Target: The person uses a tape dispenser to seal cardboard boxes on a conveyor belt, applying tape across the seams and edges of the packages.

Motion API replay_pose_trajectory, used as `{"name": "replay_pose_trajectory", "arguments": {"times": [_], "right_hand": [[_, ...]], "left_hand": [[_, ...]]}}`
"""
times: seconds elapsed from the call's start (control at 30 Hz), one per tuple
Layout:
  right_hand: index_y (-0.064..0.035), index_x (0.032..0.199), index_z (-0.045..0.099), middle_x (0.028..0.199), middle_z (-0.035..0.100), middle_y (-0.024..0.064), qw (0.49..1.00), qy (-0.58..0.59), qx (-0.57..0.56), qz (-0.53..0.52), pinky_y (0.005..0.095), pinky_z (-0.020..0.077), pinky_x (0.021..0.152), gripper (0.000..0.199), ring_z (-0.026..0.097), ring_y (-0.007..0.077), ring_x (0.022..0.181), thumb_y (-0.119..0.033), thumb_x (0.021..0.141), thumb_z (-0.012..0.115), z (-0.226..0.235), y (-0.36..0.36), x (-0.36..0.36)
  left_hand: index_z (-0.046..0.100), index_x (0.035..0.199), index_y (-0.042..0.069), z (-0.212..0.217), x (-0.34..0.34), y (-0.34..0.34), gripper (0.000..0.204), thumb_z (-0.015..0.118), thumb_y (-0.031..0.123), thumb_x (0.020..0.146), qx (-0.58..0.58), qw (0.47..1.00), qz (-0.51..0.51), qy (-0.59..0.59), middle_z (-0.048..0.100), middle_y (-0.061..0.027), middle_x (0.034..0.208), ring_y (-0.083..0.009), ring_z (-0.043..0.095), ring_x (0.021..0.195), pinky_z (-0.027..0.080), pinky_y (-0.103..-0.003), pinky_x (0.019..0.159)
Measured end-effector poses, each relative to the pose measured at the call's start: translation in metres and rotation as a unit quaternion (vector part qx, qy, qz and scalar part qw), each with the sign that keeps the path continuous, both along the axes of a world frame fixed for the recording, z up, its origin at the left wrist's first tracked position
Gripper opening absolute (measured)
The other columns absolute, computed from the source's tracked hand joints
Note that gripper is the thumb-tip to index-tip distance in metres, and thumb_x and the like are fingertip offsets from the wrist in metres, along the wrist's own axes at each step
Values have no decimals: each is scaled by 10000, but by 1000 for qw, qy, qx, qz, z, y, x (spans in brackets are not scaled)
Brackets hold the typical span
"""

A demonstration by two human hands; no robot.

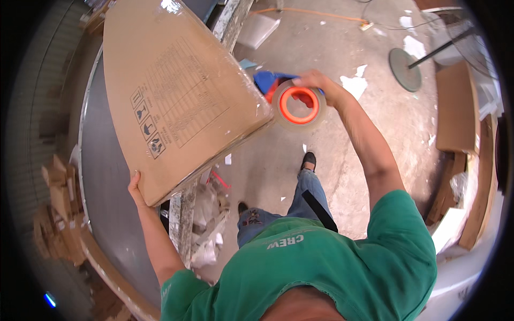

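Observation:
A large brown cardboard box, with printed symbols and a table on its upper face, lies tilted toward my right. My left hand grips its near left corner; the thumb shows at the edge and the other fingers are hidden by the box. In my right hand is a blue and red tape dispenser carrying a wide roll of clear tape on an orange hub. The dispenser is at the right corner of the box, where clear tape glints along the edge. Whether the strip is still joined to the roll I cannot tell.
Beneath the box runs a grey work surface with a worn frame. Paper scraps and plastic wrap litter the concrete floor. A standing fan's round base and another carton are at the right. An orange cable crosses the far floor.

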State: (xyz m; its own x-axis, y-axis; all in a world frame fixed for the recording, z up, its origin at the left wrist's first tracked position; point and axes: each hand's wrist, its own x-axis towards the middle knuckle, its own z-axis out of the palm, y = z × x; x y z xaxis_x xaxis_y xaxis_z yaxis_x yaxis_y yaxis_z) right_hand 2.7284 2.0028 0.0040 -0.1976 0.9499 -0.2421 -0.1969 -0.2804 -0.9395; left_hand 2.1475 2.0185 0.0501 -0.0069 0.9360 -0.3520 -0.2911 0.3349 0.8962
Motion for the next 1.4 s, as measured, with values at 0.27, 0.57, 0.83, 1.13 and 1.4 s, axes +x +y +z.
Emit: {"name": "replay_pose_trajectory", "arguments": {"times": [0.27, 0.57, 0.83, 1.13, 1.4], "right_hand": [[-68, 1268, 620, 1101, 684, 122, 985, -85, 137, 69, 336, 492, 820, 616, 642, 200, 876, -305, 730, 806, -18, -81, -53], [60, 1167, 640, 1113, 687, 153, 972, -6, 2, 235, 307, 468, 936, 524, 623, 193, 1053, -341, 831, 673, 25, -10, 77], [-30, 804, 648, 730, 600, -13, 991, -4, -43, 124, 258, 467, 631, 311, 553, 87, 679, -336, 857, 670, 82, 115, 148], [-6, 1165, 624, 1083, 660, 122, 966, 56, 14, -252, 332, 516, 851, 435, 629, 195, 1018, -338, 884, 618, 28, 35, 203], [-21, 1163, 619, 1034, 661, 51, 962, 14, 70, -263, 292, 492, 870, 409, 615, 136, 943, -348, 923, 575, 56, 37, 175]], "left_hand": [[519, 1274, -11, 11, 34, -18, 556, 588, 314, 829, -28, 996, 87, -16, 610, -173, 1214, -330, 606, 1079, 498, -442, 943], [494, 1302, -10, -1, 139, -3, 504, 557, 244, 871, 49, 991, 95, 79, 607, -147, 1214, -288, 599, 1095, 479, -398, 962], [473, 1327, 10, -9, 140, 19, 564, 548, 248, 822, -17, 996, 71, -48, 577, -147, 1254, -304, 585, 1119, 481, -414, 957], [410, 1385, -11, -22, 349, 24, 618, 542, 318, 878, 23, 984, 136, -110, 481, -197, 1382, -331, 474, 1265, 355, -451, 1077], [334, 1443, 17, 15, 401, 120, 750, 634, 429, 893, 525, 544, -169, 633, 305, -245, 1479, -394, 295, 1363, 236, -454, 1124]]}}
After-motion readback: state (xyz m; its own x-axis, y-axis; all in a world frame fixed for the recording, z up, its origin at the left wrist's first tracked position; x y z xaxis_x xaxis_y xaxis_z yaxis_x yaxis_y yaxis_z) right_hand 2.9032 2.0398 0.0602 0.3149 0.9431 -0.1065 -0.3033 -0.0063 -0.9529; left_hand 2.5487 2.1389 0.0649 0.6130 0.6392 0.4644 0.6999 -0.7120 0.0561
